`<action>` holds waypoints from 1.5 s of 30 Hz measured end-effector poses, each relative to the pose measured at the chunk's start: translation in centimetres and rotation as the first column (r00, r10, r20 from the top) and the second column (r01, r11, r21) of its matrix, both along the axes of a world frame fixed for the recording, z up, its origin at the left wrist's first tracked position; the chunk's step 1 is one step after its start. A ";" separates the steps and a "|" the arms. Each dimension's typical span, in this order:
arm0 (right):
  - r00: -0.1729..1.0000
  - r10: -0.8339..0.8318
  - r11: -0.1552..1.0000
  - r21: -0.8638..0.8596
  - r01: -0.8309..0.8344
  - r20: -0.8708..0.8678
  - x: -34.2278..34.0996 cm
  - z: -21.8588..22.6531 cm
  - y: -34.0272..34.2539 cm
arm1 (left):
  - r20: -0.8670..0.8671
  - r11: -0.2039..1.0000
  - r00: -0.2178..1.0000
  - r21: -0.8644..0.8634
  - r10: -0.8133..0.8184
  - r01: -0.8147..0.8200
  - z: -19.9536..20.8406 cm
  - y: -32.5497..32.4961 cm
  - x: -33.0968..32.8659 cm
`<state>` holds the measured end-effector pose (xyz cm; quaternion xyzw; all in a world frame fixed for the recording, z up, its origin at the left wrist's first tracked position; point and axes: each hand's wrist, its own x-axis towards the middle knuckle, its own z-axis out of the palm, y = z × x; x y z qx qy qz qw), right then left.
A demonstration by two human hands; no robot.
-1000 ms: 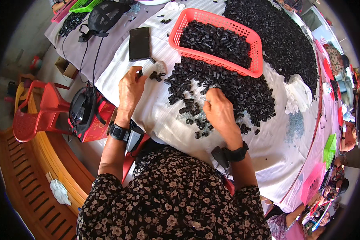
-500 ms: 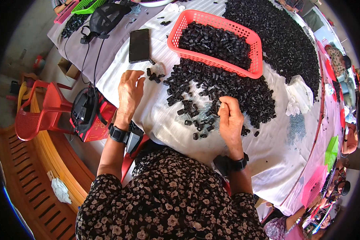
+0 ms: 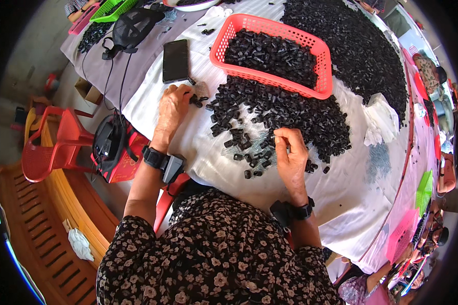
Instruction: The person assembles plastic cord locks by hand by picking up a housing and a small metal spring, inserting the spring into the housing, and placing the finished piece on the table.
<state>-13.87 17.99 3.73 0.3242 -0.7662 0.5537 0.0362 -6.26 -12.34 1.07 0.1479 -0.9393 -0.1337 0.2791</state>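
The left hand (image 3: pixel 173 109) has moved up to a small black cluster (image 3: pixel 197 101), fingers curled, hold unclear. The right hand (image 3: pixel 291 158) nearly pinches, contents unclear, beside the loose black pile (image 3: pixel 290 111); beyond both hands stands the filled coral basket (image 3: pixel 322 93).

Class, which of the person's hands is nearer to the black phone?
Left. The left hand is just below the black phone in the picture; the right hand is farther off, lower and to the right, by loose black pieces.
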 end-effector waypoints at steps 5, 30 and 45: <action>0.995 0.021 0.999 -0.049 -0.016 0.103 0.1 -0.4 0.2 | 0.054 0.986 0.997 0.153 0.060 -0.068 0.1 -0.1 -0.5; 0.901 0.112 0.967 -0.256 -0.001 0.420 0.4 -0.1 0.6 | -0.398 0.748 0.883 0.500 -0.248 0.435 8.0 6.1 -6.9; 0.828 0.336 0.935 -0.263 -0.237 0.448 1.9 -0.8 0.0 | -0.079 0.231 0.875 0.950 -0.477 0.212 2.4 15.1 1.9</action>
